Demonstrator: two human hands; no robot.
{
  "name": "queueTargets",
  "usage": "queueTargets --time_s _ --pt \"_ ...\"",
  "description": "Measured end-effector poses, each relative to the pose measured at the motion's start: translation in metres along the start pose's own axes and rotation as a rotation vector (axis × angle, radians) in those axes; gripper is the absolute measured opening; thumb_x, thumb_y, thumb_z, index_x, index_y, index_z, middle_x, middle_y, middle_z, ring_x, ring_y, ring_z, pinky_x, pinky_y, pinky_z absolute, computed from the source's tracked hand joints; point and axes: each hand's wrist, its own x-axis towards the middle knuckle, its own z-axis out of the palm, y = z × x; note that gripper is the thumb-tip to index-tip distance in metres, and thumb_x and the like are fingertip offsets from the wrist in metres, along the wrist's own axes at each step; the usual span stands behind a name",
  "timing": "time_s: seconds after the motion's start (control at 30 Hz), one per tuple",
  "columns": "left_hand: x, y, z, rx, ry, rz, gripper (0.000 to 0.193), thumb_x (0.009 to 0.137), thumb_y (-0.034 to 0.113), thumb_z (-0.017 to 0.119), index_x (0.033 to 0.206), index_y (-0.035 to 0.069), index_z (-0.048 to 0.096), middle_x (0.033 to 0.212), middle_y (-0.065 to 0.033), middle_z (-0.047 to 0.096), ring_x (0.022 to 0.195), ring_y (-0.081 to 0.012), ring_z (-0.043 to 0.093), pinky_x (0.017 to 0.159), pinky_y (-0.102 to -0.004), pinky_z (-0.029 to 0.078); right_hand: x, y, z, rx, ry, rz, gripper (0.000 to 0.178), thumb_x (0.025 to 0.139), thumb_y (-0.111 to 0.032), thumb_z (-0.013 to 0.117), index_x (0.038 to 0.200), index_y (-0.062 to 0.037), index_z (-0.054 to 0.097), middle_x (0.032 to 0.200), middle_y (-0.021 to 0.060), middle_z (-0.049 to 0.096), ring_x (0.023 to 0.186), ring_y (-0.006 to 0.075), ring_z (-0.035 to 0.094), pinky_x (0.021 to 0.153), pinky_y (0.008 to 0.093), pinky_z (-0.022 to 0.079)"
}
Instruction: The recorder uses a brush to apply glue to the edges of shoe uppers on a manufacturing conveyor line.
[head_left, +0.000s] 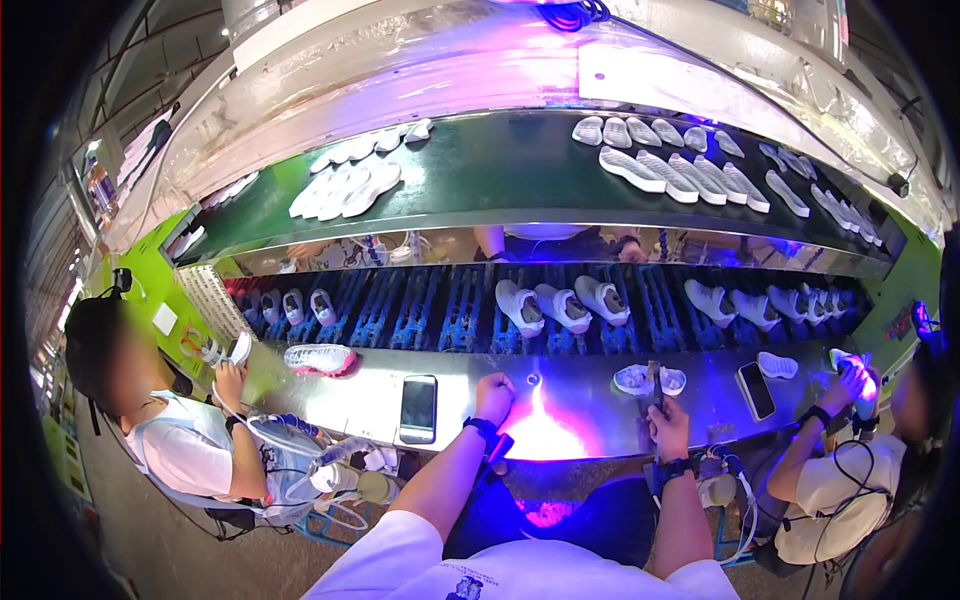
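1. At lower centre of the frame, the left hand [494, 393] is clenched into a fist at the near edge of the steel worktable [570, 395]; what it grips, if anything, cannot be told.
2. A violet light patch [538, 428] glows on the table just right of that fist.
3. The right hand [667, 418] is closed around a thin dark tool [655, 385], whose tip stands at a white shoe sole [640, 379] lying on the table.
4. A dark phone [418, 408] lies flat left of the fist; another phone [756, 390] lies right of the sole. Bare steel runs between them.
5. Beyond the table's far edge, blue racks carry white shoes [563, 306] across mid-frame.
6. Above, a green belt [500, 165] holds rows of white soles [680, 175], with open belt in the middle.
7. At left a co-worker's hand [229, 376] holds a shoe; at right another person's hand [853, 378] holds a sole under violet light.
8. A white square label [164, 320] sits on the green wall at far left.
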Motion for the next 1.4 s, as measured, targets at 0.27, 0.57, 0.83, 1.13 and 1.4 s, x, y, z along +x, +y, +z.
queueTargets --time_s 0.27,0.57,0.83,1.13,1.4 --pt "0.004 0.014 0.013 0.005 -0.045 -0.029 0.015 0.07 -0.008 0.053 0.066 0.002 0.064 0.06 -0.0041 0.059 0.056 -0.0116 0.055 0.052 -0.0291 0.043 0.011 0.0 -0.01 0.036 0.015 -0.007 0.033 0.091 0.001 0.065 0.123 -0.0003 0.062 0.075 0.0003 0.059 0.049 0.0044 0.048 0.042 0.021 0.033" --pt "0.082 0.101 0.04 0.709 -0.346 0.269 0.014 0.075 0.003 0.058 0.083 0.003 0.07 0.067 -0.0122 0.067 0.061 -0.0274 0.068 0.06 -0.0377 0.053 0.018 -0.004 -0.023 0.048 0.0 0.029 0.028 0.09 0.002 0.064 0.119 0.0013 0.062 0.075 0.0004 0.06 0.05 0.0047 0.048 0.042 0.021 0.035" --pt "0.214 0.068 0.064 1.157 -0.134 0.517 0.047 0.085 0.031 0.066 0.125 0.007 0.058 0.126 -0.0228 0.059 0.112 -0.0434 0.06 0.095 -0.0497 0.051 0.025 -0.01 -0.033 0.113 0.035 0.066 0.028 0.09 0.003 0.063 0.118 0.0025 0.061 0.073 0.0002 0.06 0.05 0.0047 0.05 0.044 0.0215 0.037" --pt "0.254 0.063 0.042 1.085 0.05 -0.312 0.062 0.078 0.053 0.077 0.098 -0.005 0.068 0.105 -0.0204 0.07 0.095 -0.034 0.071 0.079 -0.0448 0.06 0.032 -0.014 -0.036 0.112 -0.052 0.07 0.032 0.09 0.004 0.062 0.123 0.0026 0.06 0.073 0.0001 0.061 0.052 0.0048 0.052 0.046 0.0218 0.039" --pt "0.128 0.065 0.003 -0.183 -0.113 -0.441 0.049 0.091 0.037 0.071 0.116 -0.004 0.058 0.108 -0.012 0.066 0.096 -0.0237 0.069 0.08 -0.0412 0.059 0.025 -0.014 -0.049 0.145 -0.024 0.064 0.032 0.092 0.002 0.061 0.124 0.0026 0.06 0.076 0.0002 0.061 0.054 0.0041 0.051 0.047 0.0214 0.039"
